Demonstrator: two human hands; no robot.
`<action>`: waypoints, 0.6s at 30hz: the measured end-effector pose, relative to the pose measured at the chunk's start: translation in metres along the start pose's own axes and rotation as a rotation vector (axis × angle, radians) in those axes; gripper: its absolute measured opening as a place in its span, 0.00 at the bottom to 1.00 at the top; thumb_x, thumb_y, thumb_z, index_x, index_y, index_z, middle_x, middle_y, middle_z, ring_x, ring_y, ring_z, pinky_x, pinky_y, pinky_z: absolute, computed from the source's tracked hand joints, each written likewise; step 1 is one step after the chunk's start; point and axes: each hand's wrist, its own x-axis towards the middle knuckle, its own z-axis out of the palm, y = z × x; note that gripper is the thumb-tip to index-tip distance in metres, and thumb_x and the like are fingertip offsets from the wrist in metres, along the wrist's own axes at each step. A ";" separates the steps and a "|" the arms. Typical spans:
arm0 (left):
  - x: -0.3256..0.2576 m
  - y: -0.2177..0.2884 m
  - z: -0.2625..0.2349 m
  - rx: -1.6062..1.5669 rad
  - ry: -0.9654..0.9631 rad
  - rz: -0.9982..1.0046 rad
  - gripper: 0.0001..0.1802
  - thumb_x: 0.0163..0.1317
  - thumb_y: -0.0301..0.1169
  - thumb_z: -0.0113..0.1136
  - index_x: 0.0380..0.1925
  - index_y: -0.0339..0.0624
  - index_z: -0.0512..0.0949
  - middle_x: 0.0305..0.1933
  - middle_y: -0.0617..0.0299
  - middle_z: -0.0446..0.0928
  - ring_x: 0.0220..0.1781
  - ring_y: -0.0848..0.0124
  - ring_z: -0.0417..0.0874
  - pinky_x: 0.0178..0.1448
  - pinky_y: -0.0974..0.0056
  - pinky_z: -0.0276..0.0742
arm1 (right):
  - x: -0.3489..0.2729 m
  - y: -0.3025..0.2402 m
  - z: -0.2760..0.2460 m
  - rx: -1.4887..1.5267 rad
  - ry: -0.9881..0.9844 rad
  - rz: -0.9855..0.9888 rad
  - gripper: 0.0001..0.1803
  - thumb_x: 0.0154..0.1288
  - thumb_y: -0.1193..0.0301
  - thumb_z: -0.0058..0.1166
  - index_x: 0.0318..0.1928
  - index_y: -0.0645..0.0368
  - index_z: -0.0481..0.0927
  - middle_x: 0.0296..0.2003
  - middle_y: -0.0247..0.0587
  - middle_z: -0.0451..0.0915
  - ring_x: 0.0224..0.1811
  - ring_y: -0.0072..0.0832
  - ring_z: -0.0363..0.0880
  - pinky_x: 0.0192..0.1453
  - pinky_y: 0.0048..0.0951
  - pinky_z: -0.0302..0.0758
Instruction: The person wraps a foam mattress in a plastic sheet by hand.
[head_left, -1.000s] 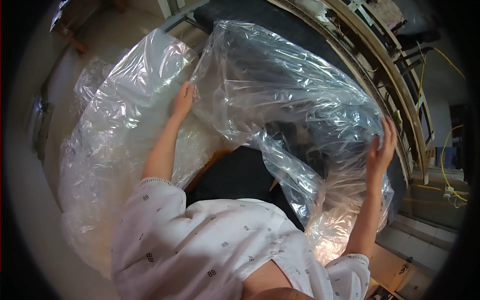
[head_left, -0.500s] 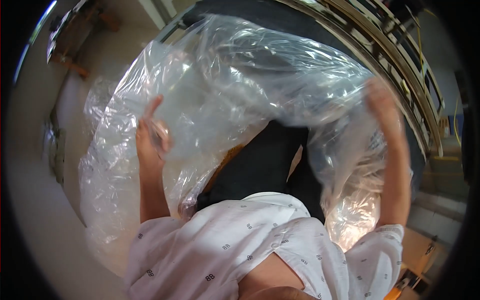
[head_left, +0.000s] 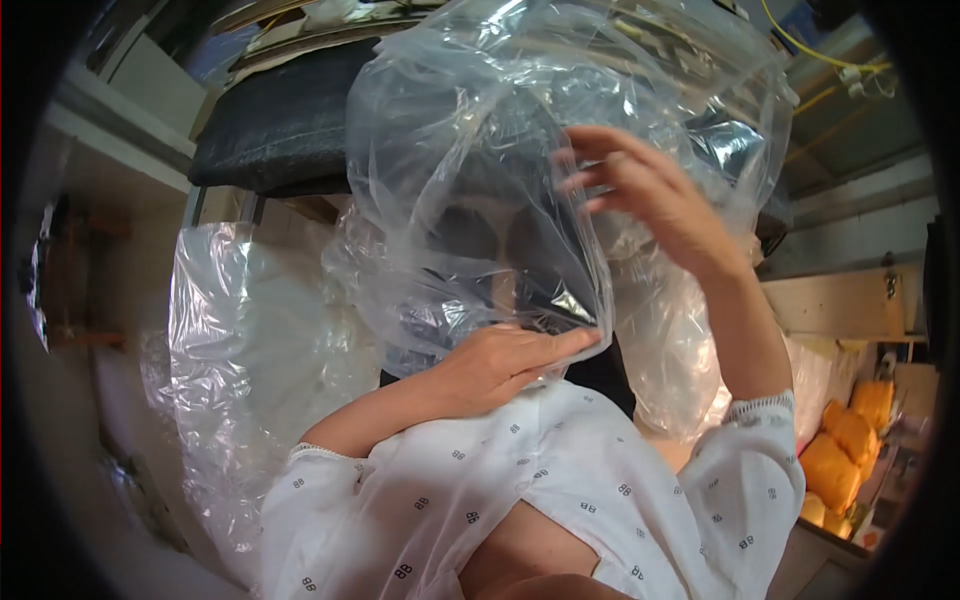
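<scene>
Using the white shirt (head_left: 430, 520) as the landmark: left of it there's shiny, milky plastic film (head_left: 215, 330) hanging in crinkly folds, can't tell if it joins the main piece. Ahead and left of the shirt sits a black padded slab (head_left: 270, 125), rounded and kinda scuffed. The left hand (head_left: 490, 365) lies just in front of the shirt, fingers nearly straight on the sheet's edge; can't tell if it's actually pinching. The clear plastic sheet (head_left: 510, 170) is straight ahead of the shirt, thin, glossy, puffed up. I'd call it partway: one long edge is drawn into a fairly straight line, but most looks loose and rumpled, so plenty seems left. The right hand (head_left: 650, 195), ahead and right of the shirt, is loosely open, fingers spread and blurry beside that edge; contact's unclear. Further right of the shirt: puffy orange bundles (head_left: 840, 460).
</scene>
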 end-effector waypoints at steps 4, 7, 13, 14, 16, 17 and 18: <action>0.015 -0.013 0.022 0.126 -0.052 -0.012 0.30 0.54 0.25 0.56 0.60 0.43 0.64 0.46 0.55 0.77 0.39 0.58 0.78 0.43 0.57 0.72 | 0.011 0.002 0.023 0.111 -0.010 0.030 0.25 0.64 0.62 0.49 0.57 0.62 0.66 0.40 0.37 0.74 0.37 0.20 0.74 0.38 0.17 0.70; 0.021 -0.010 0.027 0.169 -0.020 -0.029 0.30 0.56 0.28 0.55 0.61 0.48 0.62 0.30 0.57 0.75 0.30 0.59 0.76 0.35 0.60 0.72 | 0.015 0.006 0.021 0.085 -0.208 -0.032 0.18 0.62 0.70 0.51 0.52 0.62 0.71 0.30 0.30 0.73 0.27 0.14 0.69 0.31 0.17 0.67; 0.018 0.007 -0.051 0.539 0.529 0.202 0.12 0.46 0.27 0.65 0.34 0.47 0.80 0.26 0.65 0.77 0.28 0.69 0.77 0.32 0.67 0.72 | 0.000 0.011 0.024 -0.149 -0.015 -0.205 0.15 0.61 0.77 0.48 0.50 0.60 0.73 0.22 0.24 0.67 0.23 0.11 0.62 0.25 0.15 0.59; 0.026 0.014 -0.066 0.652 0.732 0.180 0.14 0.44 0.25 0.66 0.35 0.45 0.80 0.31 0.65 0.78 0.32 0.69 0.77 0.33 0.68 0.71 | -0.002 0.013 0.024 -0.146 -0.019 -0.204 0.15 0.61 0.77 0.48 0.50 0.60 0.73 0.22 0.24 0.67 0.23 0.11 0.62 0.25 0.15 0.59; 0.057 0.027 -0.090 0.603 0.930 0.064 0.13 0.45 0.23 0.65 0.34 0.44 0.79 0.38 0.63 0.77 0.38 0.69 0.76 0.37 0.69 0.71 | -0.008 0.020 0.018 -0.248 -0.001 -0.238 0.20 0.59 0.76 0.49 0.54 0.61 0.70 0.20 0.23 0.66 0.22 0.11 0.62 0.25 0.15 0.60; 0.067 0.022 -0.104 0.597 0.928 0.070 0.13 0.45 0.23 0.65 0.34 0.44 0.79 0.38 0.63 0.77 0.38 0.69 0.76 0.37 0.69 0.71 | -0.011 0.018 0.016 -0.254 0.004 -0.236 0.20 0.59 0.76 0.49 0.54 0.61 0.70 0.20 0.23 0.66 0.22 0.11 0.62 0.25 0.15 0.60; 0.073 0.020 -0.123 0.744 0.751 0.208 0.13 0.47 0.23 0.64 0.36 0.43 0.78 0.41 0.62 0.76 0.40 0.70 0.75 0.39 0.70 0.71 | -0.015 0.011 0.016 -0.246 -0.003 -0.210 0.23 0.58 0.76 0.50 0.56 0.61 0.69 0.19 0.23 0.65 0.22 0.11 0.62 0.25 0.15 0.60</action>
